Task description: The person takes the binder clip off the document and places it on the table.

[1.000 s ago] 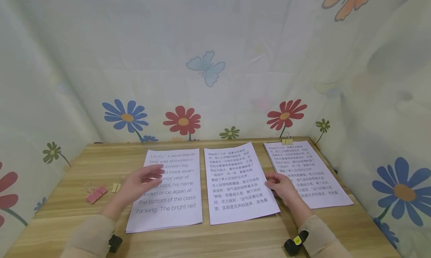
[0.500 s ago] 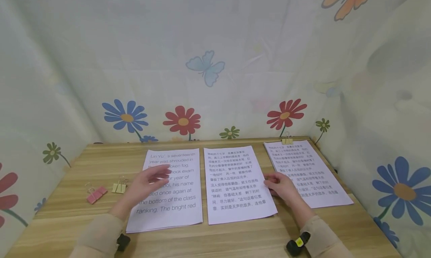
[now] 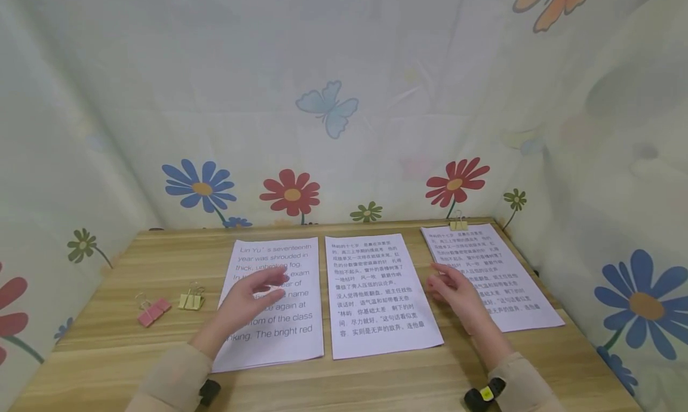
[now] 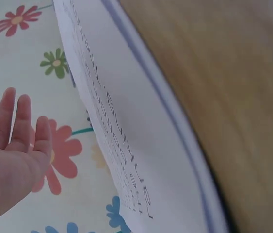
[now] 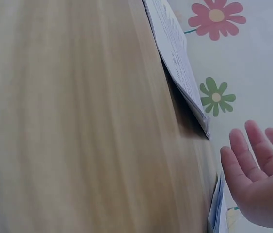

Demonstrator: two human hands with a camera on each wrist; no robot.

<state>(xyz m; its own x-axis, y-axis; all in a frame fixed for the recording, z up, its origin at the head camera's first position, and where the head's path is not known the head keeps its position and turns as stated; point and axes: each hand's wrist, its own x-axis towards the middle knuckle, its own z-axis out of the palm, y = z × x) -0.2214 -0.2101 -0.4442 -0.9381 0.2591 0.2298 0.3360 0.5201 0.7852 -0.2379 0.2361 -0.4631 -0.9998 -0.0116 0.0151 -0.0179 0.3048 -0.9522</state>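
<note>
Three stacks of printed paper lie side by side on a wooden table (image 3: 376, 382). The left stack (image 3: 279, 340) carries large English text, the middle stack (image 3: 376, 295) and the right stack (image 3: 505, 263) carry small Chinese text. My left hand (image 3: 255, 295) hovers over the left stack with straight fingers and holds nothing; the left wrist view shows the same hand (image 4: 10, 145) beside that stack (image 4: 141, 145). My right hand (image 3: 454, 289) is raised between the middle and right stacks, its fingers relaxed and empty, as the hand (image 5: 260, 179) in the right wrist view confirms.
A pink binder clip (image 3: 153, 310) and a yellow one (image 3: 190, 298) lie on the table left of the papers. Another yellow clip (image 3: 458, 223) grips the top of the right stack. Flower-patterned cloth walls (image 3: 333, 113) close in the table at back and sides.
My right hand has let go of the middle stack's right edge and lifted with fingers spread. My left hand has slid right over the left stack. The middle stack shifted slightly.
</note>
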